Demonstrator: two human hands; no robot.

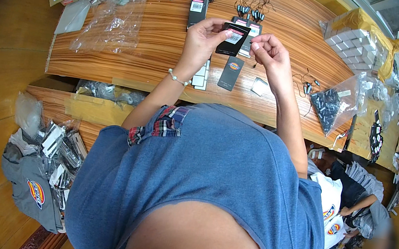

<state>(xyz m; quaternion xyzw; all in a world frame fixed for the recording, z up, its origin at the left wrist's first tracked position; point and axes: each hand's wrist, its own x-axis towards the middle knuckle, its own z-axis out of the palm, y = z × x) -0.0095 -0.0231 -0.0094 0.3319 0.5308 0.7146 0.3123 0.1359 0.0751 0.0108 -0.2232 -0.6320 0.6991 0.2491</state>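
In my left hand (204,37) a black hang tag (228,49) with a white label is pinched between thumb and fingers, held above the table. My right hand (274,58) is just right of it, thumb and fingertips closed on a thin black tag string (254,65), whose end dangles below. Beneath lies a dark grey tag (230,74) with a colourful logo. White label stickers (200,76) lie partly behind my left wrist. A small white square (259,86) rests near my right wrist. Behind my hands are stacks of dark labelled tags (197,14).
Bundled black strings (250,13) lie beyond the tags; loose ones (307,84) lie to the right. A clear bag of black pieces (325,107) stands near the right edge, below a taped box (350,47). Plastic bags (108,25) spread at left. Another person (380,213) sits lower right.
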